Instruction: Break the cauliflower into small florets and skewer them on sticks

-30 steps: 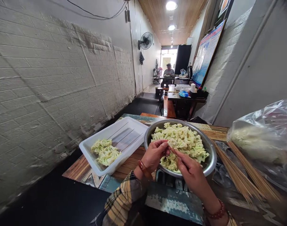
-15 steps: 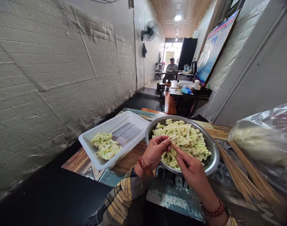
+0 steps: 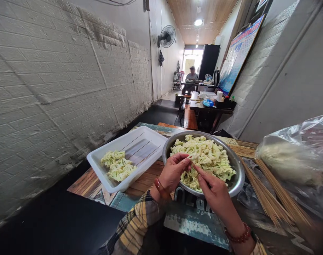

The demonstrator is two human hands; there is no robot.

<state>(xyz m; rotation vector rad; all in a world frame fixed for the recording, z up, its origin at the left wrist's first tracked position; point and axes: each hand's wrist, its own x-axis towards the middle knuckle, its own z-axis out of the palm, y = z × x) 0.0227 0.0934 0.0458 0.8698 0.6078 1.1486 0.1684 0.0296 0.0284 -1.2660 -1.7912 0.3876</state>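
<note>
My left hand point(image 3: 173, 173) is closed in a pinch on a small cauliflower floret point(image 3: 191, 157), partly hidden by the fingers. Close beside it, my right hand point(image 3: 214, 187) pinches a thin wooden skewer, most of it covered by the fingers. Both hands are over the near side of a steel bowl point(image 3: 240, 180) heaped with cauliflower florets point(image 3: 207, 152). To the left, a white plastic tray point(image 3: 97, 177) holds threaded-looking rows of cauliflower point(image 3: 119, 166), with several bare skewer ends pointing toward its far right side.
Two bundles of wooden skewers point(image 3: 264, 194) lie right of the bowl, near a clear plastic bag point(image 3: 286, 152) with pale contents. The patterned wooden table point(image 3: 142, 180) stands beside a white brick wall point(image 3: 71, 81). Farther back, a person point(image 3: 191, 75) sits at another table.
The view has shifted slightly, so everything sits a little further left. Both hands keep nearly the same pose, still close together over the bowl.
</note>
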